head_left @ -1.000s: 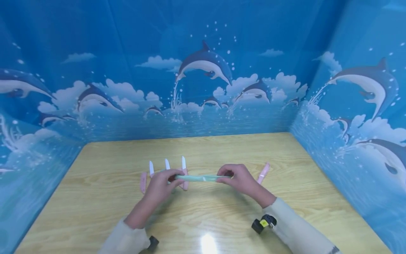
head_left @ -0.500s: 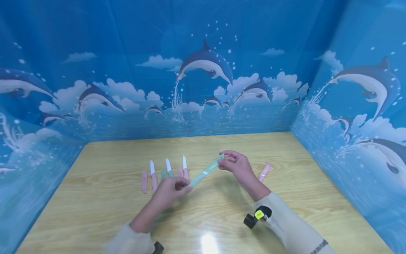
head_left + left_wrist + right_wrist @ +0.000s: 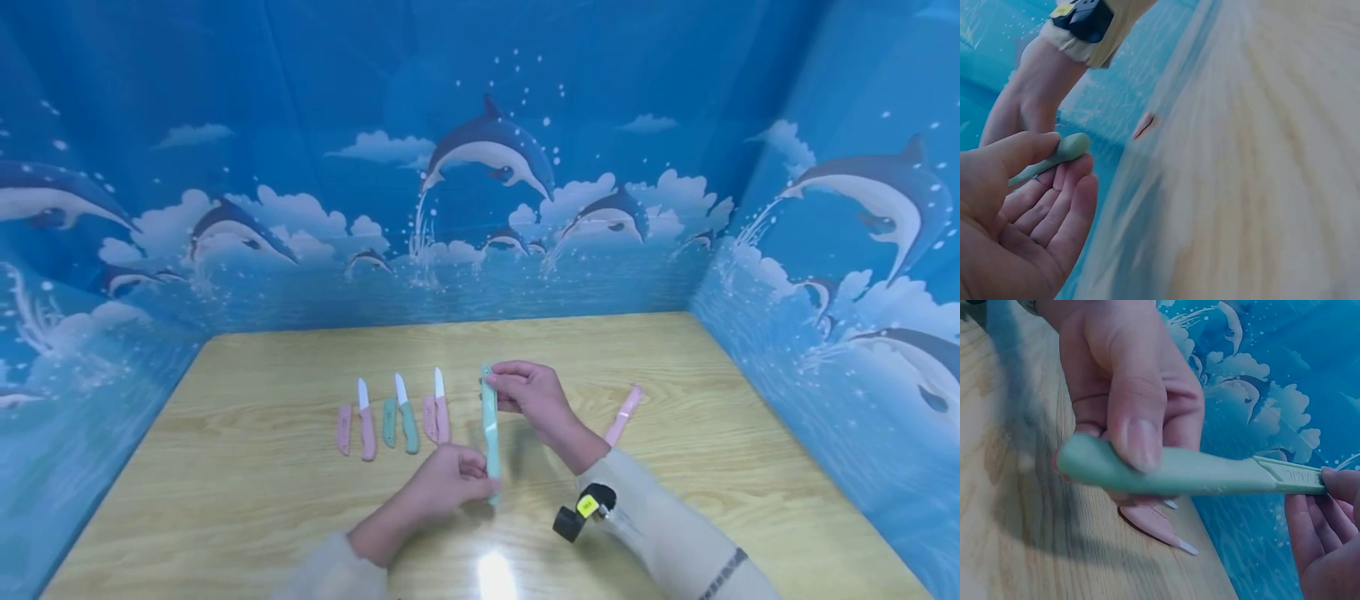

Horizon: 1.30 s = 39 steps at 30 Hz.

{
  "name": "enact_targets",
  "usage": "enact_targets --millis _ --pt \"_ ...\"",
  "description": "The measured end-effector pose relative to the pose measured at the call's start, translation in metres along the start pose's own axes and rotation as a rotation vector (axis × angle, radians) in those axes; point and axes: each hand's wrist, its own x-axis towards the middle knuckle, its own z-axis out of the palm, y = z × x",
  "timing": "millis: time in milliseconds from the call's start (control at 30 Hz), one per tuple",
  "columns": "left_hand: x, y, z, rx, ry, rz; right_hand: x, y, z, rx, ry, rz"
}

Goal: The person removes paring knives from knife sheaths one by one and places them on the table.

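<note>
A light green paring knife point(image 3: 490, 421) in its matching sheath point(image 3: 1297, 478) is held above the table by both hands, nearly upright in the head view. My left hand point(image 3: 444, 479) pinches the handle near its lower end, thumb on top, as the right wrist view confirms. At the other end my right hand point(image 3: 531, 393) pinches the sheath between thumb and fingers. The blade is hidden inside the sheath. Left of the hands lie a pink knife point(image 3: 367, 432), a green knife point(image 3: 408, 427) and another pink knife point(image 3: 442, 418), all with bare white blades.
Beside those knives lie a pink sheath point(image 3: 343, 429), a green sheath point(image 3: 389, 422) and a second pink sheath point(image 3: 429, 417). A pink knife that looks sheathed point(image 3: 623, 415) lies to the right, beyond the right forearm. Dolphin-printed cloth point(image 3: 480, 283) walls the wooden table point(image 3: 225, 500).
The green knife has turned from level to nearly upright in the head view. My left hand has moved down and right, my right hand slightly left, uncovering the knives on the left.
</note>
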Motion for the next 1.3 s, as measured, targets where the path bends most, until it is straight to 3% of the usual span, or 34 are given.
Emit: enact_targets --millis 133,333,533,733,967,1300 --pt "0.002 -0.001 0.005 -0.076 0.000 -0.033 -0.001 -0.001 0.001 -0.009 0.017 -0.018" --pt "0.004 -0.002 0.001 -0.135 0.056 -0.069 0.000 -0.001 0.000 -0.006 0.016 -0.037" --pt "0.009 0.004 -0.007 -0.344 0.087 -0.113 -0.001 0.001 0.002 0.002 -0.001 -0.019" --pt "0.015 0.008 -0.012 -0.480 0.047 -0.115 -0.004 0.002 0.006 -0.012 -0.019 -0.021" --pt "0.020 0.007 -0.007 -0.492 0.095 -0.102 -0.008 0.007 0.009 -0.036 -0.028 -0.014" --pt "0.019 0.007 -0.009 -0.472 0.103 -0.089 -0.008 0.011 0.009 -0.023 -0.027 -0.040"
